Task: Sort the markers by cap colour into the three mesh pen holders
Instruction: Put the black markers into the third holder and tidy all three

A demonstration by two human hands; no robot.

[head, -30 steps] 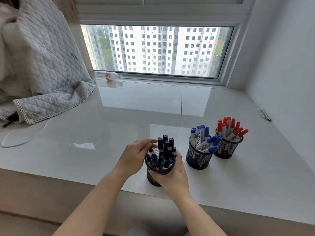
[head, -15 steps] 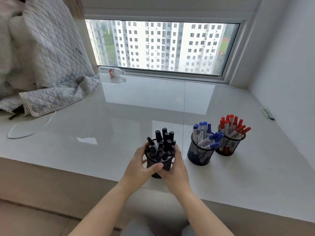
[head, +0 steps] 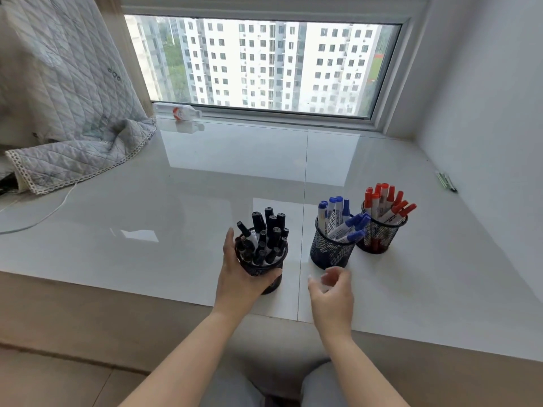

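Observation:
Three black mesh pen holders stand on the glossy white sill. The near one (head: 270,273) is packed with several black-capped markers (head: 269,233). My left hand (head: 239,279) grips this holder from its left side, thumb across the front. To the right stands a holder (head: 330,254) with several blue-capped markers (head: 343,220), and behind that another holder (head: 380,237) with several red-capped markers (head: 388,202). My right hand (head: 332,295) hovers just in front of the blue holder, fingers loosely curled, holding nothing. It looks blurred.
A quilted grey blanket (head: 73,118) lies at the far left with a white cable (head: 41,217) beneath it. A small bottle (head: 179,110) lies by the window frame. A thin pen-like item (head: 446,182) rests near the right wall. The sill's front edge (head: 147,289) runs just below the holders.
My right hand has let go of the black-marker holder and moved right, toward the blue holder. My left hand still holds the black holder. The camera has tilted slightly.

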